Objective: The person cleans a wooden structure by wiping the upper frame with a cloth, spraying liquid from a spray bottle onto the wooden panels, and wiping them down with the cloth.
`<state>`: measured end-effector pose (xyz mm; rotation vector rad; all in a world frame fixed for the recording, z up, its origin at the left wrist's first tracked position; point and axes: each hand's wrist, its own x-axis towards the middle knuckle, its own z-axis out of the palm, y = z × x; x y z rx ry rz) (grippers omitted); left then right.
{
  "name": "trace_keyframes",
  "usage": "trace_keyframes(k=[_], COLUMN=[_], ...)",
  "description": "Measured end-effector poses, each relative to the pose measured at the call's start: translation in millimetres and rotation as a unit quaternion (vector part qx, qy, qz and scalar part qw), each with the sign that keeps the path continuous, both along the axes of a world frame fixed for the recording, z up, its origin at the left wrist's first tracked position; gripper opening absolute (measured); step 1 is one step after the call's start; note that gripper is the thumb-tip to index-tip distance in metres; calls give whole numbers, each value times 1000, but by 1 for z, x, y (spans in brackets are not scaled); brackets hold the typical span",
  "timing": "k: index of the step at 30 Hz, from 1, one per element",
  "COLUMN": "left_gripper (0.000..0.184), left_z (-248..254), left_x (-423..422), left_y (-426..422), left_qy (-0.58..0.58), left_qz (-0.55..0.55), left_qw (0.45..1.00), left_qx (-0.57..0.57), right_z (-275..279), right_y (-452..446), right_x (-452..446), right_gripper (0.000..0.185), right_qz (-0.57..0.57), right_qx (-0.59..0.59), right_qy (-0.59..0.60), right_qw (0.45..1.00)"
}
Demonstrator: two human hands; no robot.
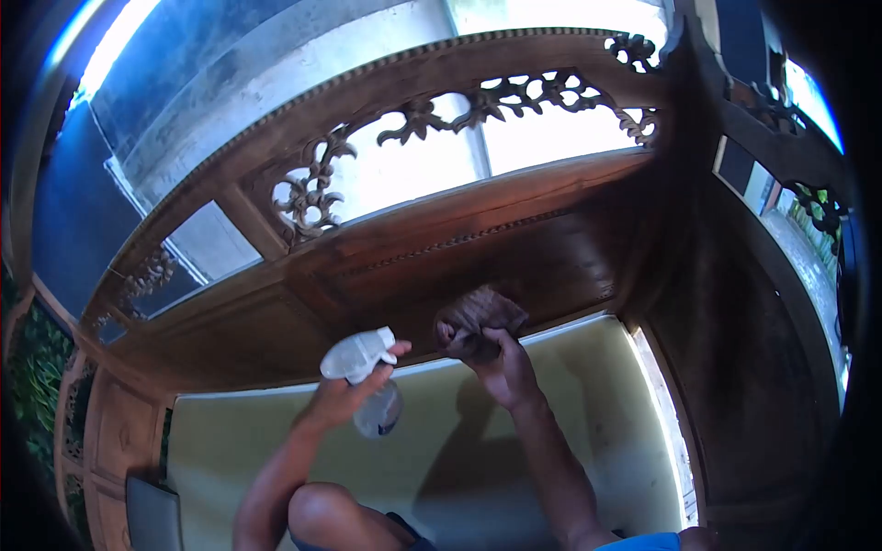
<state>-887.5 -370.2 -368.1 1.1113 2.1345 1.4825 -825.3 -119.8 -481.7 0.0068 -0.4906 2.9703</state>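
Note:
My left hand (pixel 343 397) is wrapped round the neck of a spray bottle (pixel 378 413) with a white trigger head and a clear body. A finger lies by the trigger, and the nozzle points right toward the cloth. In my right hand (pixel 505 372) is a bunched brown cloth (pixel 480 321), gripped between thumb and fingers. The cloth is in front of the dark wooden backrest panel (pixel 441 266); whether it touches the wood I cannot tell. Both hands are above the pale yellow-green seat (pixel 303 432).
Carved openwork (pixel 317 197) runs along the top of the wooden backrest. A dark wooden side panel (pixel 753 367) rises on the right. My bent knee (pixel 326 510) is at the bottom. A grey flat object (pixel 153 514) stands at lower left, near green plants (pixel 41 386).

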Motion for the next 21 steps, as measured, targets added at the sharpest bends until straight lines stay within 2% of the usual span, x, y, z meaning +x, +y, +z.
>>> trace_keyframes(k=[2, 4, 6, 9, 14, 16, 17, 19, 21], left_gripper=[26, 24, 19, 22, 24, 23, 23, 26, 26], left_z=[37, 67, 84, 84, 51, 48, 50, 57, 50], left_x=[0, 6, 11, 24, 22, 17, 18, 24, 19], left_y=[27, 51, 67, 84, 86, 81, 82, 92, 90], left_qy=[2, -7, 15, -39, -54, -24, -23, -12, -25], left_qz=[-34, -39, -53, 8, 58, 88, 87, 60, 51], left_qw=[999, 999, 997, 997, 996, 993, 993, 998, 998], left_qx=[15, 12, -62, -73, -31, -79, -79, 6, 13], right_z=[24, 44, 72, 88, 85, 82, 82, 80, 79], right_y=[10, 21, 26, 30, 29, 25, 24, 23, 23], right_x=[1, 0, 8, 11, 12, 14, 14, 16, 16], right_gripper=[42, 42, 39, 35, 39, 39, 39, 38, 38], right_qz=[-28, -106, -129, -149, -130, -121, -122, -124, -119], right_qx=[-4, 90, 88, 75, 79, 59, 58, 73, 70], right_qy=[14, 21, 30, 55, 74, 75, 75, 59, 54], right_qw=[1000, 990, 987, 984, 986, 988, 988, 988, 989])
